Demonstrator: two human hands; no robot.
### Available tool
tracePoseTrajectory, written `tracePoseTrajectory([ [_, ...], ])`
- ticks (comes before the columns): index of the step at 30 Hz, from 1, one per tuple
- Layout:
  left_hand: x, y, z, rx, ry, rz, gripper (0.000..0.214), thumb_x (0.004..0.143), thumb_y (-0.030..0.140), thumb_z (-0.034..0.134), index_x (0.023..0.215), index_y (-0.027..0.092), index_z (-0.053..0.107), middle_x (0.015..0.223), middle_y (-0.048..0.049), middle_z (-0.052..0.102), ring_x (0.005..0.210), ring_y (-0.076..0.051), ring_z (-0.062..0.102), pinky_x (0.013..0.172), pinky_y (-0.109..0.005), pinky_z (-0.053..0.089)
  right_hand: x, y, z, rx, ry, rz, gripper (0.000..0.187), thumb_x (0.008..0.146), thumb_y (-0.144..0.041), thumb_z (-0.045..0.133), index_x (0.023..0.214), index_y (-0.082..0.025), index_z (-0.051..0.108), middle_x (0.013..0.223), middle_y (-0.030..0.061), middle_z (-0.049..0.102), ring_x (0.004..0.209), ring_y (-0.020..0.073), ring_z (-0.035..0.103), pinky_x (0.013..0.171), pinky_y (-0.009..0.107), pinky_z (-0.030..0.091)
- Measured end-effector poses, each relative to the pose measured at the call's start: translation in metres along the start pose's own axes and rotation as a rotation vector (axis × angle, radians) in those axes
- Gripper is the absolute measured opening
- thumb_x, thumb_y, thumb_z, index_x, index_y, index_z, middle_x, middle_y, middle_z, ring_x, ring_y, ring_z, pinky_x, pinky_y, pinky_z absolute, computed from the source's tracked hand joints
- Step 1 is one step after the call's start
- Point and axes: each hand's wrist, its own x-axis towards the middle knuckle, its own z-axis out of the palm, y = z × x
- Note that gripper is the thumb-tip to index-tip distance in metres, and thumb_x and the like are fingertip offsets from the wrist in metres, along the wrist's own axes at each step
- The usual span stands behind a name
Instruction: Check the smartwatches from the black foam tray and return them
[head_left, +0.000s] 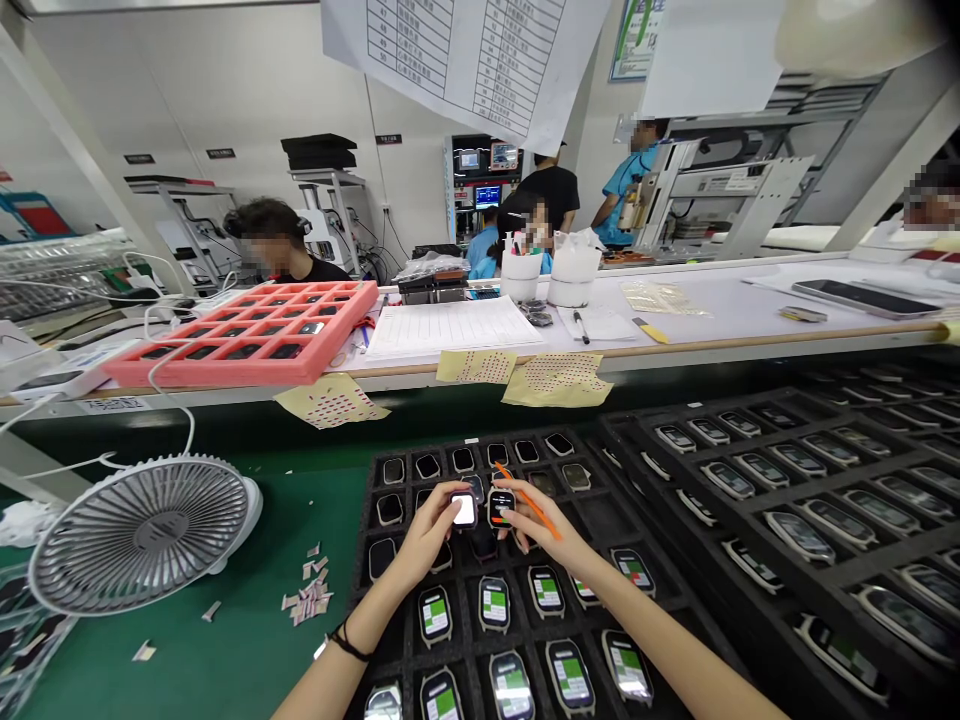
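My left hand [429, 535] pinches a smartwatch body with a lit white screen [463, 508] over the black foam tray [375, 590]. My right hand [541, 528] grips a second watch body with a dark screen [500, 506] and also holds an orange stylus [529, 500] that slants across its fingers. Both hands hover above the tray's middle rows. The near rows hold several watches with lit green screens [494, 603]. The far rows hold watches with dark screens [427, 465].
A second black tray [757, 530] of watches lies to the right. A small white fan [142, 532] stands at left on the green mat, with paper scraps [309, 597] beside it. A pink tray [247, 335], papers and white cups sit on the raised shelf. Other people work beyond.
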Motion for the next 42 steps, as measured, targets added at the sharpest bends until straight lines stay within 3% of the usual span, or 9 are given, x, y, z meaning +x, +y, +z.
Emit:
tracePoseTrajectory([
  [5,-0.001,-0.001,0.000,-0.004,-0.008,0.008,0.036,0.088,0.044,0.046,0.112,0.019,0.055,0.090,-0.0041,0.057,0.065,-0.014,0.043,0.054,-0.022,0.035,0.000,0.000,-0.001,-0.027,0.019,0.008,0.040,0.082,-0.040,0.061,0.117,-0.022,0.050,0.069,-0.0025,0.054,0.055,0.0119,0.059,0.042,0.020,0.041],
  [12,0.000,-0.001,0.000,-0.011,-0.003,0.002,0.035,0.087,0.044,0.047,0.112,0.020,0.055,0.093,-0.0044,0.058,0.065,-0.014,0.043,0.054,-0.022,0.034,-0.002,-0.005,0.002,-0.012,-0.029,-0.015,0.046,0.081,-0.037,0.063,0.121,-0.024,0.045,0.082,0.0006,0.055,0.073,0.0162,0.064,0.045,0.020,0.044],
  [19,-0.001,-0.001,0.000,-0.011,-0.006,0.001,0.036,0.087,0.043,0.047,0.112,0.019,0.055,0.091,-0.0044,0.058,0.065,-0.014,0.043,0.054,-0.022,0.035,-0.001,-0.007,0.001,0.007,-0.009,0.004,0.044,0.082,-0.040,0.060,0.120,-0.023,0.047,0.087,0.0033,0.060,0.063,0.0133,0.062,0.044,0.021,0.043],
  [26,-0.001,-0.002,0.000,-0.013,-0.012,0.005,0.035,0.088,0.043,0.047,0.112,0.020,0.055,0.090,-0.0041,0.057,0.068,-0.015,0.045,0.053,-0.022,0.035,-0.001,-0.006,0.001,-0.035,0.003,0.014,0.043,0.082,-0.043,0.059,0.119,-0.021,0.049,0.070,-0.0007,0.058,0.057,0.0138,0.060,0.043,0.021,0.042],
  [42,0.001,-0.006,-0.001,0.034,-0.011,-0.006,0.034,0.089,0.045,0.045,0.107,0.020,0.059,0.081,-0.0020,0.057,0.063,-0.013,0.045,0.054,-0.023,0.035,0.003,0.010,-0.003,-0.017,0.061,0.026,0.035,0.086,-0.043,0.054,0.113,-0.020,0.057,0.056,-0.0024,0.057,0.046,0.0131,0.056,0.040,0.022,0.039],
])
